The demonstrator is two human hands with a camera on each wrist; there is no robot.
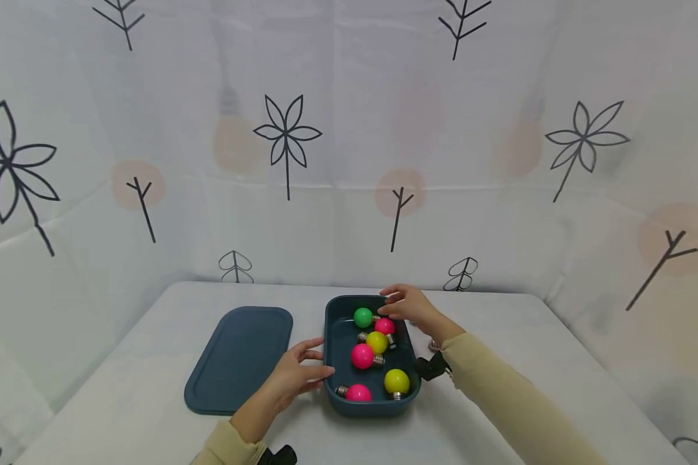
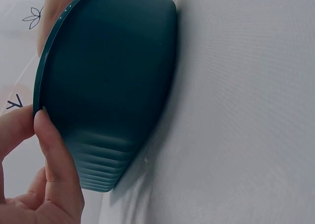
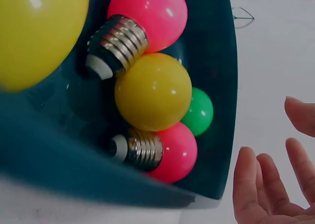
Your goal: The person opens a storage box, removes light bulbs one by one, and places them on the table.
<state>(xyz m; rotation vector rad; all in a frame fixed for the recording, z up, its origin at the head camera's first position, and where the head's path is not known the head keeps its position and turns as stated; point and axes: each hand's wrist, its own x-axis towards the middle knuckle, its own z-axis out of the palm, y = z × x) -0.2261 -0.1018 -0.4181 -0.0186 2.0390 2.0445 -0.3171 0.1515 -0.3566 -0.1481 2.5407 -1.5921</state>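
Note:
A dark teal rectangular box stands on the white table, holding several light bulbs with metal screw bases. Among them are a green bulb, pink bulbs such as the middle one, and yellow bulbs such as the near one. My left hand pinches the box's left rim between thumb and finger, plain in the left wrist view at the box wall. Over the far right corner hovers my right hand; in the right wrist view its loosely bent fingers stand apart from the box with nothing between them.
Left of the box lies a flat dark blue-grey lid. A metal bulb base shows on the table just right of the box, partly behind the right forearm. A white patterned cloth hangs behind the table.

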